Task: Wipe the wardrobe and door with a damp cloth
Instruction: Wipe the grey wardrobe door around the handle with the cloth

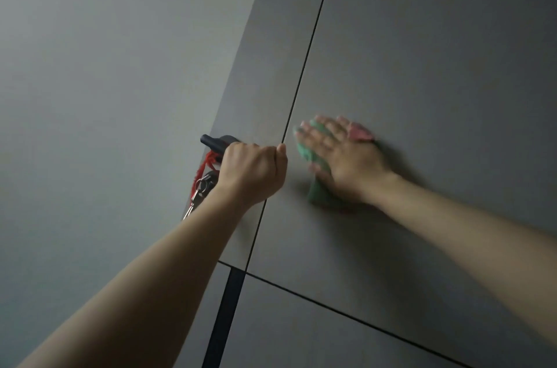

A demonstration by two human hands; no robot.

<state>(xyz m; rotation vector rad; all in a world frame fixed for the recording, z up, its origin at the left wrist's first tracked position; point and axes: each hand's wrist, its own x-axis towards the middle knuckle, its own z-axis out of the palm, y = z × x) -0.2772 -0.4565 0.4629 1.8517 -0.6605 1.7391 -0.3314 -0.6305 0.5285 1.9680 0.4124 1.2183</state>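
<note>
Grey, matt panels are filling nearly everything in front of you, and you are leaning both bare arms up against them. Your right hand [337, 153] is lying flat on the wide panel [422, 81] to the right of the thin dark seam [310, 45], fingers straight and slightly spread, pressing the cloth [316, 187] against the surface rather than curling round it. That cloth is showing green under your palm and fingers, with a pink part peeking out past the far side of your hand; its long axis is running with your hand, from below your wrist up towards your fingertips, slanting up and to the left towards the seam. It is blurred, so its folds are hard to make out.

Your left hand [253, 171] is curling into a fist round the dark handle [215, 141] on the narrow panel [259, 96] left of the seam; the handle's free end is sticking out to the left beyond your knuckles. Just below it a red tassel [205, 168] and a bunch of keys [200, 190] are hanging beside your wrist, the keys pointing down and left. A paler grey wall [105, 96] is taking up the left side. Lower down, another dark seam is crossing the panels at a slant, and a dark vertical strip [224, 316] is running downwards from it.
</note>
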